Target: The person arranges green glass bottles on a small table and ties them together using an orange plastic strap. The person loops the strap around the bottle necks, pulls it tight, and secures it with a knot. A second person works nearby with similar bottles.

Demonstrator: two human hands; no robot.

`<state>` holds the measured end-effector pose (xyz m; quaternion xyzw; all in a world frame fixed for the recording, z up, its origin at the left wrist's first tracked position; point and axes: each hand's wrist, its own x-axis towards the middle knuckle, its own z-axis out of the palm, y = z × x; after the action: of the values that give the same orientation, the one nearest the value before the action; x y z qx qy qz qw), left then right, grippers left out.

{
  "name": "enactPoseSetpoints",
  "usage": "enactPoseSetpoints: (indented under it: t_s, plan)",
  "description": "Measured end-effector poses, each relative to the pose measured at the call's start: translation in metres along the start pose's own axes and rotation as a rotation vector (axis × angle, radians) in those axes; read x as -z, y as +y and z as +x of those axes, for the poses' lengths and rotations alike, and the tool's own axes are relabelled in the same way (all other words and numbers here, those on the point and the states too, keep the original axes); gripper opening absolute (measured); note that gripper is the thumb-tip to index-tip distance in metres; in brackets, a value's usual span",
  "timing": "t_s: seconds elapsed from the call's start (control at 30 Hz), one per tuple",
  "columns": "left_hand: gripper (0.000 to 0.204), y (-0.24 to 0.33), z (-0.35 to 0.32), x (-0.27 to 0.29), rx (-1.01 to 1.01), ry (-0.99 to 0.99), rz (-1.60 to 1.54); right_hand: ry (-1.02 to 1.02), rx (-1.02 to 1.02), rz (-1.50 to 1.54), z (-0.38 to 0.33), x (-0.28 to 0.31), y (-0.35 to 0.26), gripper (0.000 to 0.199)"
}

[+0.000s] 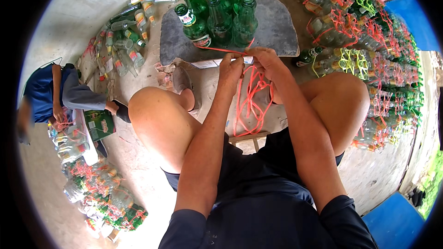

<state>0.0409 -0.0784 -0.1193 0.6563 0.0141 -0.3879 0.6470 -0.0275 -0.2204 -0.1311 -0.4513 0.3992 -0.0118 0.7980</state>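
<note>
Several green glass bottles point(220, 23) stand upright in a tight group on a dark board point(277, 25) in front of me. Red plastic string point(221, 50) runs low along the near side of the group to my fingers. My left hand point(231, 67) is closed, pinching the string at the board's near edge. Close beside it, my right hand point(264, 60) is closed on the string too. Loose loops of the same string point(253, 103) hang below my hands between my knees. Exactly how the string crosses between my fingertips is too small to tell.
Bundles of bottles tied with red and yellow string point(360, 60) are stacked at the right. Loose bottles point(122, 41) lie on the floor at the far left. A person in dark blue point(44, 87) sits at the left beside tied bottles point(99, 189). A green box point(99, 123) is near that person's foot.
</note>
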Motion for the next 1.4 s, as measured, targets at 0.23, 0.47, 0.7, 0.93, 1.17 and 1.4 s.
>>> enactPoseSetpoints:
  t_s: [0.23,0.47,0.7,0.93,1.17,1.4]
  plan:
    - [0.015,0.010,0.000,0.005,0.068,-0.006,0.081,0.011,-0.013,0.014,-0.001,-0.007,-0.005,0.018]
    - [0.016,0.026,0.000,0.006,0.176,-0.013,-0.168,-0.010,0.067,0.050,0.003,-0.003,0.003,0.014]
    - [0.020,0.025,0.009,0.007,0.163,-0.025,-0.275,0.042,0.123,-0.001,0.002,-0.008,0.009,0.010]
    - [0.023,0.022,0.011,0.006,0.076,-0.019,-0.189,0.031,0.146,-0.013,0.004,-0.005,0.010,0.011]
    - [0.025,-0.006,0.030,0.009,-0.541,0.110,0.656,0.029,0.145,-0.020,0.006,-0.008,0.009,0.011]
    - [0.020,-0.013,0.024,0.001,-0.665,0.243,0.860,0.045,0.154,-0.045,0.000,-0.008,0.005,0.016]
